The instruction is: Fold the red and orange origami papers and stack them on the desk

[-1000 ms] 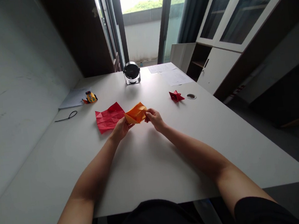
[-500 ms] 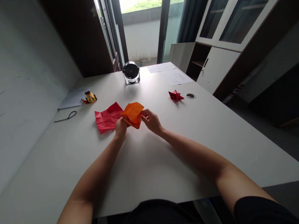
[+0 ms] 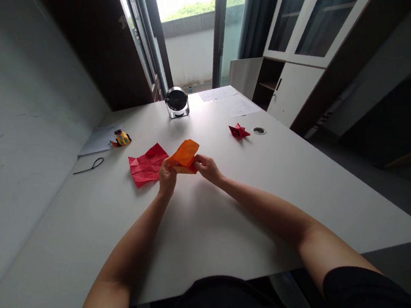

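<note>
A partly folded sheet of orange origami paper (image 3: pixel 184 154) is held up between my two hands over the table. My left hand (image 3: pixel 167 176) is closed on its left edge, thumb and fingers pinching it. On the other side, my right hand (image 3: pixel 208 167) pinches the right edge, its fingertips partly hidden by a fold. Just left of my left hand lies a creased red sheet of paper (image 3: pixel 147 166), flat except for raised corners. A small folded red paper figure (image 3: pixel 239 131) with pointed tips rests to the right, apart from both hands.
On the white table (image 3: pixel 213 231) stand a round black device on a silver stand (image 3: pixel 177 102) and a small yellow toy (image 3: pixel 121 138). A black cable tie (image 3: pixel 90 166) lies at left. White papers (image 3: pixel 235 105) lie at the back, near a cable hole (image 3: pixel 259 131).
The orange paper's shape has altered: its upper flap now tilts up to the right and its lower edge is flatter. Both hands keep hold. The whole view has shifted slightly.
</note>
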Motion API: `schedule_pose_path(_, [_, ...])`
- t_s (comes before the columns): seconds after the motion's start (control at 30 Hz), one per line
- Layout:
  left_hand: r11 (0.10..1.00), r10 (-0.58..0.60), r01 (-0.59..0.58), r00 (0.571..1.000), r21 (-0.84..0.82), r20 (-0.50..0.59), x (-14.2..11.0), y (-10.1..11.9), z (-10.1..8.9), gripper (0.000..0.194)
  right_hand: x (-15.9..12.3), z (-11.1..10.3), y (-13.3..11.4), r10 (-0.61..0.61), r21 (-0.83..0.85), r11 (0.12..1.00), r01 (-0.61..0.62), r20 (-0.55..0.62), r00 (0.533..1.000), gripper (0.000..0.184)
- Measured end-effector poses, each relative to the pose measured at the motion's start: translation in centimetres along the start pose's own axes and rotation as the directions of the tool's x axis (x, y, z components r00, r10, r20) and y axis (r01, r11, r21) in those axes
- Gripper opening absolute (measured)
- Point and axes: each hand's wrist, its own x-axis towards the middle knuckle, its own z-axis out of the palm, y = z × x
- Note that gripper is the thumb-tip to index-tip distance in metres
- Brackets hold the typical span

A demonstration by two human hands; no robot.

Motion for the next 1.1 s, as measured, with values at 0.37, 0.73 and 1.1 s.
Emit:
schedule_pose_path(0.37, [0.980,0.042,-0.037,0.999,0.193,-0.022,-0.9,1.1,0.2,0.037,0.2,0.1,0.1,0.164,0.184,0.966,-0.184,0.119,0.979,0.020])
schedule_pose_path(0.73, [0.924,0.137,-0.101,0.988,0.368,-0.072,-1.5,1.7,0.4,0.028,0.0,0.2,0.0,0.313,0.365,0.841,-0.400,0.277,0.909,0.020])
schedule_pose_path(1.1, [0.890,0.218,-0.218,0.975,0.400,0.048,-2.6,2.0,1.1,0.018,0.5,0.2,0.6,0.291,0.379,0.877,-0.294,0.067,0.954,0.015])
